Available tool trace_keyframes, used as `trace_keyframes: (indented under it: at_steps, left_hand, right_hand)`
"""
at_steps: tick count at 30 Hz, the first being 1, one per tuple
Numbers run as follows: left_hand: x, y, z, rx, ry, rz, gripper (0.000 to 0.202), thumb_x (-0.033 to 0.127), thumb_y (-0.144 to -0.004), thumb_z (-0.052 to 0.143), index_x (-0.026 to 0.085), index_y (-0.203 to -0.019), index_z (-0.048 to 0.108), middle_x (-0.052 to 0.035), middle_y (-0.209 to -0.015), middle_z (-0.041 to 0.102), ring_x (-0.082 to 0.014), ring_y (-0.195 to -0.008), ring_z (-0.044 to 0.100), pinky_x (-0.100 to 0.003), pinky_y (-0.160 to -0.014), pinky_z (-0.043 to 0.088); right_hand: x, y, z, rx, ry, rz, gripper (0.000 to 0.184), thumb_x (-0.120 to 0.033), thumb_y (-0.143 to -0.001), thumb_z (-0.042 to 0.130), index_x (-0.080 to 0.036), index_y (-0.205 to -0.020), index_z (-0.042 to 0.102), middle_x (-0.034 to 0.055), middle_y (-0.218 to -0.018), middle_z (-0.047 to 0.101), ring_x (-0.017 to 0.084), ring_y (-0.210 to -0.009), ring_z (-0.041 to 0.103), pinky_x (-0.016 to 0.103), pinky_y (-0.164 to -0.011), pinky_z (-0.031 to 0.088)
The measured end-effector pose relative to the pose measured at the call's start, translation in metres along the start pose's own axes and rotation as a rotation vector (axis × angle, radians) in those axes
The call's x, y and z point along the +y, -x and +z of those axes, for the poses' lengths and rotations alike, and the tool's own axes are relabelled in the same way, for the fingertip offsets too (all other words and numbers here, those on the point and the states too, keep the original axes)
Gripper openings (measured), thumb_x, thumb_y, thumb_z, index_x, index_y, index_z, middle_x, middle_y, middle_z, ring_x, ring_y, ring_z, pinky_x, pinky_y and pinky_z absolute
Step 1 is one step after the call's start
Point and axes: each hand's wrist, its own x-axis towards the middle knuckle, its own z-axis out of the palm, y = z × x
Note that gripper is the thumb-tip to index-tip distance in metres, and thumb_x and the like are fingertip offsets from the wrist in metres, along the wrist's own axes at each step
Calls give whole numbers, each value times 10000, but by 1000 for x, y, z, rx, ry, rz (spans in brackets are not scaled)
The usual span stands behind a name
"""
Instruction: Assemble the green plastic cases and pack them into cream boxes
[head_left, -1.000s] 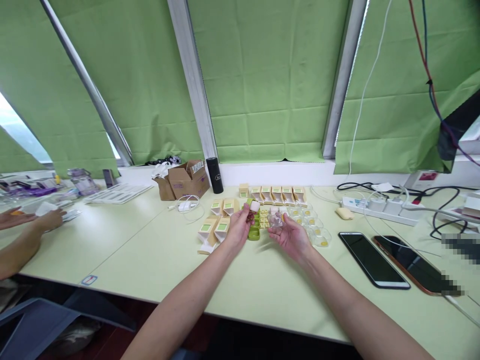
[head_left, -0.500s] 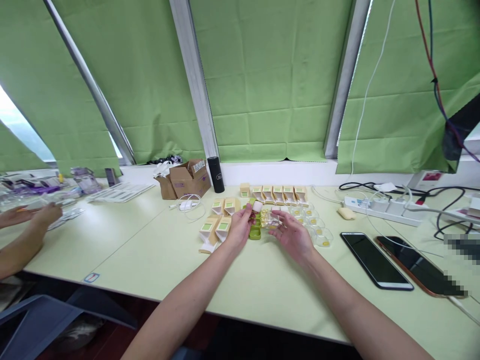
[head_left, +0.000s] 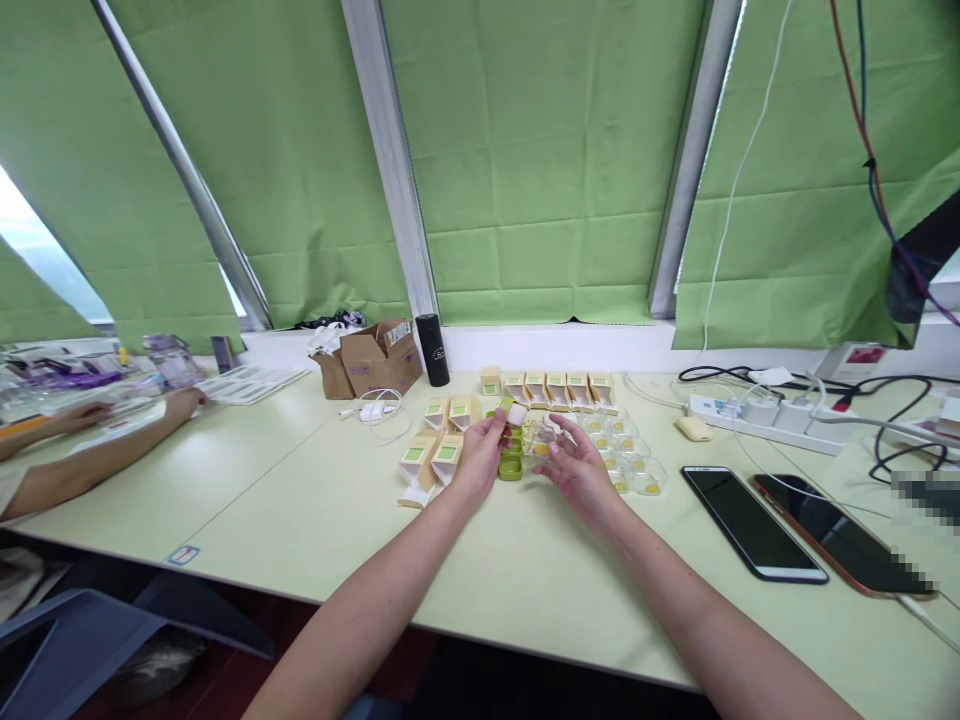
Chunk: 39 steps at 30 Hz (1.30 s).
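Observation:
My left hand (head_left: pixel 481 455) pinches a small green-and-white square piece (head_left: pixel 515 414), its white face tilted up. Just below it, several little green open-topped boxes (head_left: pixel 511 467) stand in a column on the table. The fingers of my right hand (head_left: pixel 583 468) are curled round a small clear plastic container (head_left: pixel 540 440) with something yellowish in it. Right of that hand, several more clear containers (head_left: pixel 649 477) with yellow spots at their bottoms are grouped in rows. Folded tan cartons with green labels (head_left: pixel 448 450) lie beside my left hand.
Another row of tan cartons (head_left: pixel 556 390) lines the back, near a black bottle (head_left: pixel 431 350) and a cardboard box (head_left: pixel 379 360). Two phones (head_left: pixel 754 523) and a power strip (head_left: pixel 772 420) with cables occupy the right. At far left, another person's arms (head_left: pixel 97 450) rest over papers.
My right hand has shifted slightly, its fingers closing more round the clear container. My left hand stays nearly still, the white face turning a little. The other person's arms have reached forward and right.

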Motion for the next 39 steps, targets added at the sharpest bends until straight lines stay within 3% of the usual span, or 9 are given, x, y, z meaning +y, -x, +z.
trace_keyframes:
  at_steps: [7, 13, 22, 27, 39]
  left_hand:
    - [-1, 0, -1, 5, -55, 31, 600, 705, -685, 880, 124, -721, 736, -17, -664, 619, -93, -597, 493, -240, -578, 387]
    - [-1, 0, -2, 9, -168, 51, 614, 732, -704, 852, 133, -689, 714, -4, -624, 582, -94, -570, 477, -240, -558, 361]
    - [2, 4, 0, -19, -341, 96, 639, 790, -723, 791, 156, -688, 714, 7, -579, 548, -110, -544, 448, -254, -538, 301]
    - [8, 8, 4, -51, -374, 108, 600, 753, -705, 828, 159, -719, 742, 2, -610, 587, -130, -581, 482, -263, -575, 348]
    - [11, 10, 7, -91, -441, 135, 630, 762, -703, 815, 140, -794, 772, -27, -700, 693, -162, -694, 602, -267, -691, 455]
  right_hand:
    - [2, -2, -3, -17, -102, 78, 498, -368, -733, 959, -261, -1130, 676, -15, -844, 730, 257, -875, 797, 430, -850, 651]
    - [4, -3, -5, -28, -104, 93, 436, -348, -760, 938, -255, -1081, 658, 24, -942, 781, 268, -871, 811, 445, -845, 665]
    - [4, -3, -6, 15, -40, 113, 515, -369, -734, 955, -267, -1150, 668, 21, -990, 786, 231, -833, 794, 395, -695, 686]
    - [6, -3, -4, 14, -56, 90, 551, -340, -693, 989, -242, -1144, 687, 16, -929, 768, 241, -835, 788, 401, -703, 685]
    - [6, -4, -5, 0, -80, 69, 531, -351, -684, 995, -238, -1114, 703, 36, -1002, 801, 232, -818, 790, 392, -723, 688]
